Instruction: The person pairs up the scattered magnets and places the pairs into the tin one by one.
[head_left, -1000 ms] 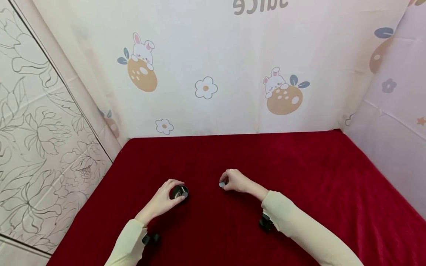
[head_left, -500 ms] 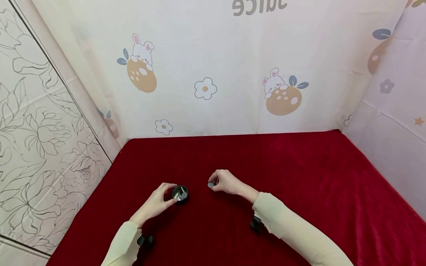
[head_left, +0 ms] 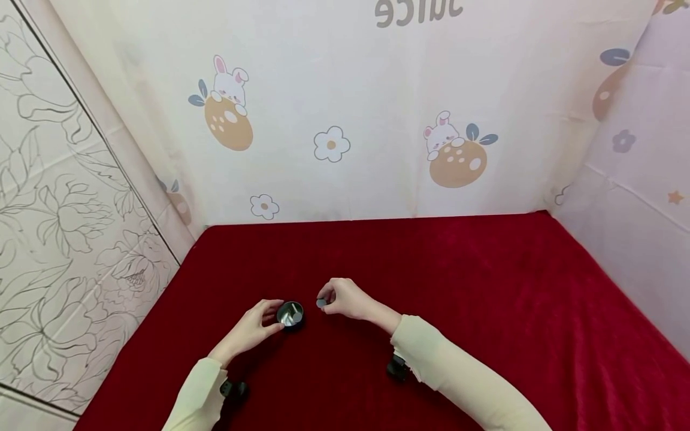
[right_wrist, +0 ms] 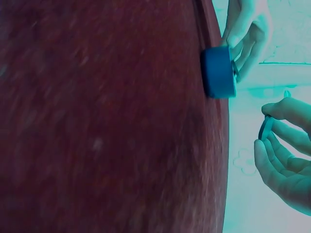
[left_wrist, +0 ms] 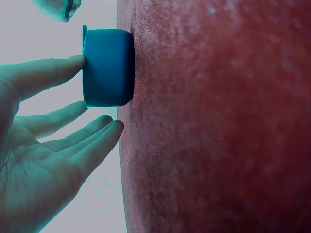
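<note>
A small round dark tub with a shiny inside stands on the red cloth, mouth up. My left hand holds it from the left, thumb at the near rim and a fingertip at the far rim. Inside lie a grey disc and a thin pale strip. In the left wrist view the tub shows a smooth side, and a thin edge sticks up past its rim. My right hand pinches a small flat grey disc between thumb and fingers, raised just right of the tub. The right wrist view shows this disc edge-on.
Red velvet cloth covers the table. A white curtain with rabbit and flower prints hangs behind it, and a panel with line-drawn flowers stands at the left. A small black device sits at each wrist.
My right hand has moved left with the disc, closing in on the tub. My left fingers have drawn back leftward to the tub's rim, so more of its inside shows.
</note>
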`<state>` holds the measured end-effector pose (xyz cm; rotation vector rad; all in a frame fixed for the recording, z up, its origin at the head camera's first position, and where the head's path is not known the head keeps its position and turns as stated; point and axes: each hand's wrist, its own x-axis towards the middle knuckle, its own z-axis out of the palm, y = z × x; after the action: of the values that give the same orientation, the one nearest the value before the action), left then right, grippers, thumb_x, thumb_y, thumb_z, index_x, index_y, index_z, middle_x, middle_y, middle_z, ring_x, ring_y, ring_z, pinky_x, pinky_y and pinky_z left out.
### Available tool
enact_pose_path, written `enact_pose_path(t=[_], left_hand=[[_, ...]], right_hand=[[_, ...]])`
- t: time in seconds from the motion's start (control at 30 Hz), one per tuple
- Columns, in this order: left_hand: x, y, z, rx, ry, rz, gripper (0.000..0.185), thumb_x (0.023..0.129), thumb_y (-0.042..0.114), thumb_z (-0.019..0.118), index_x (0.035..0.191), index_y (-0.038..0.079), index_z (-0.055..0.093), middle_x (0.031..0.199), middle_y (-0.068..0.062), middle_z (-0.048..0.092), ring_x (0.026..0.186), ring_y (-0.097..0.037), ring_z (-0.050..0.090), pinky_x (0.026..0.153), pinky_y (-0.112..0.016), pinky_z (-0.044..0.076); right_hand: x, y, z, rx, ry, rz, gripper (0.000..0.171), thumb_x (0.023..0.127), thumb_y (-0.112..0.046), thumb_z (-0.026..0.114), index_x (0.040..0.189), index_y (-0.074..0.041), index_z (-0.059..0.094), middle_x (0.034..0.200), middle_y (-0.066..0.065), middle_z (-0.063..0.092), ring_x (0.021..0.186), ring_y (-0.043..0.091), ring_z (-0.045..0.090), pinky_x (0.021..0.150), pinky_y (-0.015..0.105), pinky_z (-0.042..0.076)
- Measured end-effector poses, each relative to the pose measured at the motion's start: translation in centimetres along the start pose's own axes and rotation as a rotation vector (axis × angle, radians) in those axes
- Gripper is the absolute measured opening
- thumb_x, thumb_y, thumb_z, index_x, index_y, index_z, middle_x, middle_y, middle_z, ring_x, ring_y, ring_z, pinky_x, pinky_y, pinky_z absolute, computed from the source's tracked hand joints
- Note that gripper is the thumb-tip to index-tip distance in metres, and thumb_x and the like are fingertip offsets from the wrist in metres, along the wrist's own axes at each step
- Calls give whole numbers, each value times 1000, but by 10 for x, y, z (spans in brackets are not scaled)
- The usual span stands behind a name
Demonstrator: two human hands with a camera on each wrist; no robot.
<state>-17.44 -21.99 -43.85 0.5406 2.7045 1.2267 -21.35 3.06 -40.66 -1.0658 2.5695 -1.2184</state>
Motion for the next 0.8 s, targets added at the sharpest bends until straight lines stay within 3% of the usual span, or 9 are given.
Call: enact_pose_path(t=[0.2,0.4,0.47,0.6,0.8], left_hand=[[0,3,0,-37,-19,-8,46,84,10,60,124,-3,43,119,-19,46,107,-34,50,85,-41,44],[-3,22,-4,-96,-41,-22,44,84,1,57,123,-10,41,117,-27,46,106,-40,49,85,-47,43],[-2,22,-4,-109,-52,-30,44,84,1,57,124,-10,40,117,-27,46,106,-40,49,84,-46,43],[2,4,-2,-111,-55,-24,46,84,7,59,125,-5,42,119,-23,47,106,-34,51,84,-39,45],[3,-1,0,-110,-58,-17,46,84,8,60,125,-3,43,120,-22,48,106,-33,51,84,-35,45]], right_hand=[[6,-9,10,31,3,14,15,77,-4,65,92,0,66,86,6,60,75,17,57,64,19,45],[10,-13,18,53,12,25,16,76,-3,66,91,-1,67,83,5,61,74,15,57,62,18,45],[12,-13,20,66,15,32,16,75,-3,66,91,-1,67,82,4,60,73,15,57,62,18,44],[14,-17,24,88,15,57,17,75,-3,67,91,0,66,84,6,60,74,17,57,62,18,44],[17,-21,33,101,11,82,19,76,-4,67,94,0,66,86,6,61,73,13,56,62,16,44]])
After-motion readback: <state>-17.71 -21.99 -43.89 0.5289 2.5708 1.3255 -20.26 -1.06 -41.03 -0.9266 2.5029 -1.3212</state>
